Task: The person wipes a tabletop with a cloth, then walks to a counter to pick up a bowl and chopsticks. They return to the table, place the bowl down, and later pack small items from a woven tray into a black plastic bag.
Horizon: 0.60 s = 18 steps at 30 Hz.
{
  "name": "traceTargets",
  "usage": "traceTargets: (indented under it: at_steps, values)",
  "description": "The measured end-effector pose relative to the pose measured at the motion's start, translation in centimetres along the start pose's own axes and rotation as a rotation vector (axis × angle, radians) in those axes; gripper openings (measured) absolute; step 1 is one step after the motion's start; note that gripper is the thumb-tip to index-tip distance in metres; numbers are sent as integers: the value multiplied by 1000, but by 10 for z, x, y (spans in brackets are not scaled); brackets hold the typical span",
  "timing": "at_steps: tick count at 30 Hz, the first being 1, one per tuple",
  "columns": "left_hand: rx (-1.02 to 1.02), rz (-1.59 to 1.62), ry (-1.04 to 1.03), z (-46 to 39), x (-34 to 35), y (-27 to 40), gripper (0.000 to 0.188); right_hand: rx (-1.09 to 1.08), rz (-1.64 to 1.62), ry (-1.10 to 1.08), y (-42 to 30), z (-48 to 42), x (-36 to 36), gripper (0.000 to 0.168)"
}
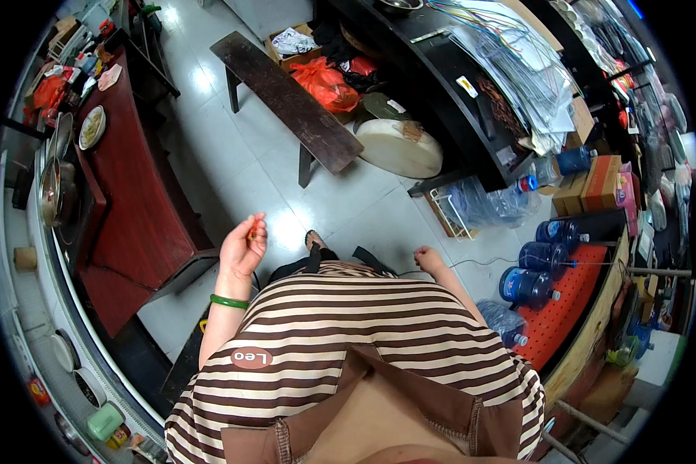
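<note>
Palm turned up, my left hand (242,246) is raised in front of my body with its fingers curled around a small red object (253,231), partly hidden and too small to name. A green bangle (229,301) circles that wrist. The nearest furniture to this hand is a dark red wooden table (145,220). On the other side, my right hand (429,260) hangs low over the tiled floor with its fingers curled in; nothing shows in it. A long dark wooden bench (284,98) stands ahead of me.
A plate of food (93,127) rests on the red table. Beside the bench lie a red plastic bag (325,84) and a thick round board (400,148). A black desk (423,64) bears stacked papers (516,75). Several water jugs (528,287) line my right.
</note>
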<state>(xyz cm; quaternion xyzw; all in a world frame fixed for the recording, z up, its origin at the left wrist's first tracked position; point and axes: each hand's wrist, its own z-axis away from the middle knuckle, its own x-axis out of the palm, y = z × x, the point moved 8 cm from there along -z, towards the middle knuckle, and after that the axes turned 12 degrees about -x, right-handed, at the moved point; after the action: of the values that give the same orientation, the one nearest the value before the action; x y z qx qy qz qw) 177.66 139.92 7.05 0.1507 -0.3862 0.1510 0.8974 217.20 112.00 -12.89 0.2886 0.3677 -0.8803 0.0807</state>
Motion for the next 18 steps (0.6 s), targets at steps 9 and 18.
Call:
traceTargets:
  at_steps: [9, 18]
  values:
    - [33, 129, 106, -66, 25, 80, 19, -29, -160, -269, -141, -151, -11, 23]
    - [95, 197, 149, -132, 89, 144, 19, -194, -28, -364, -276, -361, -36, 14]
